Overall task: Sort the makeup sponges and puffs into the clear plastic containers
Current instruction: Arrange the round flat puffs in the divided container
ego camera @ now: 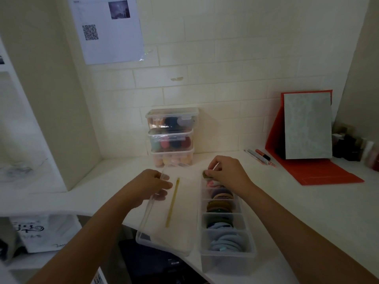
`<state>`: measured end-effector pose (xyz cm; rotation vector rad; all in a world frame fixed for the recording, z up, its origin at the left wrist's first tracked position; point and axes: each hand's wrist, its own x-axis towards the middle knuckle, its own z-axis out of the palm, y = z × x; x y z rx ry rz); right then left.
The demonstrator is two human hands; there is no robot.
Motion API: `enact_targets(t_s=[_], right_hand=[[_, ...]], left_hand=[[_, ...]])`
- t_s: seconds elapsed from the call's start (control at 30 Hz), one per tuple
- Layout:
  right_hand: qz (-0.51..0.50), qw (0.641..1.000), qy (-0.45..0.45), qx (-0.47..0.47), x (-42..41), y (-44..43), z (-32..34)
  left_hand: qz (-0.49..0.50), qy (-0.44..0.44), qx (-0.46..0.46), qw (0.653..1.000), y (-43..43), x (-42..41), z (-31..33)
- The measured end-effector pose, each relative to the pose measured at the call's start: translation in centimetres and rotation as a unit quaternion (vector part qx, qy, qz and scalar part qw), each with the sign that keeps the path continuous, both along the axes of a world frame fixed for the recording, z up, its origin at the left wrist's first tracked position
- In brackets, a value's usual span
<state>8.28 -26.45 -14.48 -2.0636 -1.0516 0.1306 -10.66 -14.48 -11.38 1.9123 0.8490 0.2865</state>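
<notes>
Head view: on the worktop [297,212], the right hand [227,171] pinches a dark green puff [205,174] over the far end of the divided tray [225,261]; rows of puffs fill the tray's other compartments. Just left of the tray, the left hand [149,185] grips the clear lid [164,232]. Behind the tray stand stacked boxes [172,138] of sponges.

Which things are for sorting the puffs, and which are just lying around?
For the job:
green puff, pinched by the right hand
divided clear box holding blue puffs
clear lid, held by the left hand
stacked containers of sponges

Just lying about:
red mirror
pens
little bottles
wall paper sheet
</notes>
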Motion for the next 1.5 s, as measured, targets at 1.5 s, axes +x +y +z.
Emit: enact_targets(t_s=[1.5], right_hand=[[-0.134, 0.984, 0.119, -0.008, 6.6, -11.1, -2.5]], left_hand=[[-0.303, 0.057, 0.441, 0.843, -8.1, 7.2, 3.2]])
